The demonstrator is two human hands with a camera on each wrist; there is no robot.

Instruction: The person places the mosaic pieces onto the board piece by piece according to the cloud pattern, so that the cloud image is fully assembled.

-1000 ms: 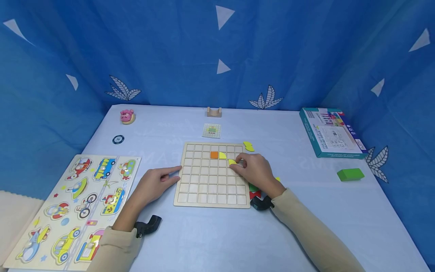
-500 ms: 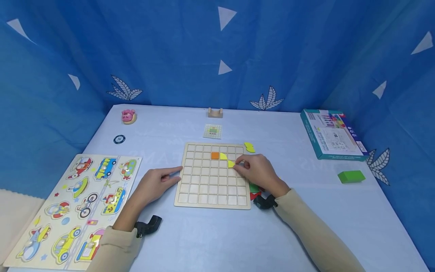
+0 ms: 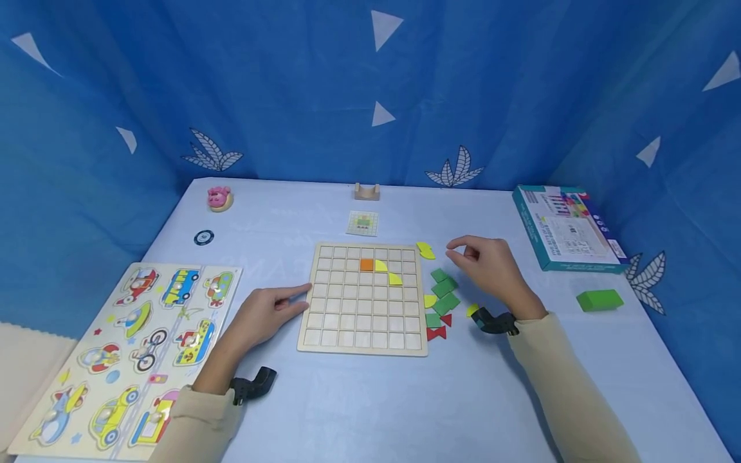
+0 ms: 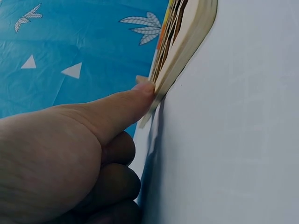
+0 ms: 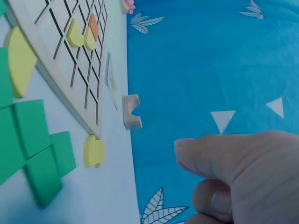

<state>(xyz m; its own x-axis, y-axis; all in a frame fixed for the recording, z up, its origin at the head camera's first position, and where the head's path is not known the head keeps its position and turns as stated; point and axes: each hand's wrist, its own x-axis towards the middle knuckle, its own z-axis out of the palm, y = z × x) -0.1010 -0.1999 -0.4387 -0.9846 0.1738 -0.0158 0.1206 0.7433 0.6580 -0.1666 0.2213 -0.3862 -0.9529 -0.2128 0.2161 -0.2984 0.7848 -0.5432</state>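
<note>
A wooden grid board [image 3: 347, 321] lies mid-table, with an orange square tile [image 3: 366, 265] and two yellow quarter-round tiles [image 3: 395, 280] in its cells. My left hand [image 3: 263, 315] touches the board's left edge with thumb and index finger; in the left wrist view the thumb [image 4: 121, 105] presses that edge. Right of the board my right hand [image 3: 489, 267] hovers, thumb and index finger apart and holding nothing. Between them lie green tiles [image 3: 444, 287], red triangular tiles [image 3: 438, 332] and loose yellow tiles [image 3: 425, 251].
A pattern card [image 3: 363, 223] and a notched wooden stand [image 3: 367, 191] sit behind the board. On the left lie a vehicle puzzle [image 3: 168, 360], a round chip [image 3: 204, 237] and a pink figure [image 3: 220, 198]. A box [image 3: 570, 228] and a green block [image 3: 599, 300] are on the right.
My right hand has let go of the second yellow quarter-round tile on the board and moved right, uncovering the green and red tiles. The left hand stays at the board's edge.
</note>
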